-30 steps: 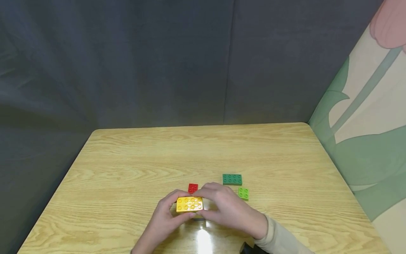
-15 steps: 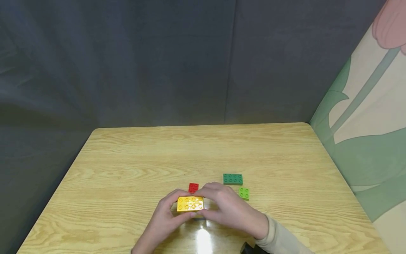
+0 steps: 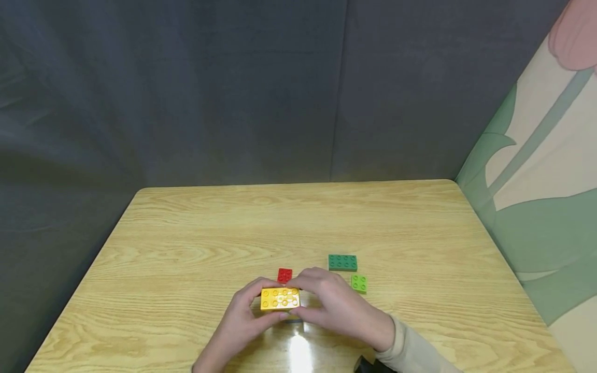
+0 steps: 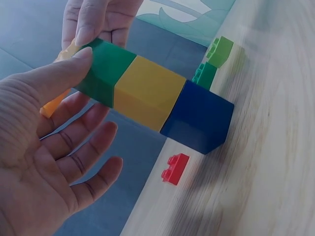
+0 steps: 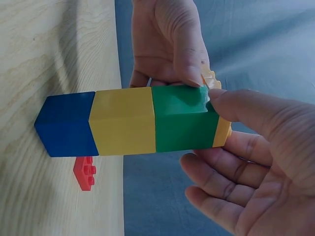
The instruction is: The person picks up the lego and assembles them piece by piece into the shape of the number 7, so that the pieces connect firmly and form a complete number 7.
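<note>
Grey-blue cloth [image 3: 116,93], hung at the left and along the far side of the wooden tabletop [image 3: 163,248]; directions are read from the brick tower in the head view, 12 o'clock being away from the person.

Left hand [image 3: 242,315], at 8 o'clock: the tower's top is pinched between thumb and index finger; the remaining fingers are left loosely bent, with nothing else held.

Brick tower [image 4: 147,96], one, upright between both hands: blue block [image 5: 69,125] at the foot, then yellow middle block [image 5: 123,120], green block [image 5: 186,132] and yellow top block [image 3: 280,299], whose long axis is laid from 9 to 3 o'clock. Whether the foot is rested on the wood cannot be told; the uppermost seam is partly covered by thumbs.

Red brick [image 3: 284,275], at 12 o'clock, just past the index fingertips.

Right hand [image 3: 331,305], at 3 o'clock: the top's opposite end is likewise pinched by thumb and index finger.

Dark-green brick [image 3: 342,262], at 2 o'clock, and light-green brick [image 3: 359,284], nearer 3 o'clock: both are placed closer to the right hand than to the left.

Beige sleeve [image 3: 415,347], toward 4 o'clock.
</note>
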`<state>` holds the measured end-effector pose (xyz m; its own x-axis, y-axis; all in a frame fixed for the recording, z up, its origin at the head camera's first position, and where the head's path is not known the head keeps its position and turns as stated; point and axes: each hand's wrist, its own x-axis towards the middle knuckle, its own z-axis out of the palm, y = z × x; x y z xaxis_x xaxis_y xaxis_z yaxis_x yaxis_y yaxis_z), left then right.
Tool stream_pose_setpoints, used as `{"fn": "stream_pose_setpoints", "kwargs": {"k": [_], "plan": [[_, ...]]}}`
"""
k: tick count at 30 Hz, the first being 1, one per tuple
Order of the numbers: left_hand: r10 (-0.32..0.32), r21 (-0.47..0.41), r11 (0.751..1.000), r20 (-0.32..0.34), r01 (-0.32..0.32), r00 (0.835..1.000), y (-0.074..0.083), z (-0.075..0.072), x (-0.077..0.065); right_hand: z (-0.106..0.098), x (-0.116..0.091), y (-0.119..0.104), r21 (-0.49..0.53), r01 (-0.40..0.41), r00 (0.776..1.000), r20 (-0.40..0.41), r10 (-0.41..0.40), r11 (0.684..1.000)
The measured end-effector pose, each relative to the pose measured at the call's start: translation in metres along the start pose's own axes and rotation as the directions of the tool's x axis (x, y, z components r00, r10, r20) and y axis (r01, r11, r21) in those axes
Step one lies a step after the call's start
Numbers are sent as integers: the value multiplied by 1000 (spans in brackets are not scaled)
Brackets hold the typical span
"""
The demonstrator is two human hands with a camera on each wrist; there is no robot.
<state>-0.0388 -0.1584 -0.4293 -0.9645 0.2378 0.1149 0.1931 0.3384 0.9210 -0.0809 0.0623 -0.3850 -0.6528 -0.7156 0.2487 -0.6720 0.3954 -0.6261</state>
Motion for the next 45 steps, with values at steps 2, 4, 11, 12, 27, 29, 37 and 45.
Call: {"fn": "stream_pose_setpoints", "kwargs": {"k": [2, 4, 11, 12, 27, 29, 37, 45], "plan": [[-7, 13, 1000, 5, 7, 1000, -1, -1, 0, 0, 0, 0, -4, -2, 1000, -2, 2, 1000], [-12, 34, 999, 7, 12, 1000, -2, -2, 0, 0, 0, -1, -8, -2, 1000, -2, 2, 1000], [-21, 65, 998, 9, 20, 1000, -4, -5, -1, 1, -1, 0, -29, -1, 1000, -5, 1, 1000], [-21, 66, 998, 12, 20, 1000, -4, -5, -1, 1, -1, 0, -29, 0, 1000, -6, 0, 1000], [-33, 137, 990, 11, 31, 999, -12, -10, 0, 2, -2, 1, -40, -1, 1000, -12, 0, 999], [-41, 149, 988, 0, 40, 999, -13, -11, 1, 2, -2, 1, -35, 0, 1000, -16, 0, 999], [-44, 168, 985, -15, 45, 999, -17, -12, 6, 4, -1, 1, -21, 3, 1000, -30, -4, 1000], [-12, 179, 984, -10, 13, 1000, -21, -13, 12, 3, -1, 0, -12, -28, 1000, -7, 28, 1000]]}}
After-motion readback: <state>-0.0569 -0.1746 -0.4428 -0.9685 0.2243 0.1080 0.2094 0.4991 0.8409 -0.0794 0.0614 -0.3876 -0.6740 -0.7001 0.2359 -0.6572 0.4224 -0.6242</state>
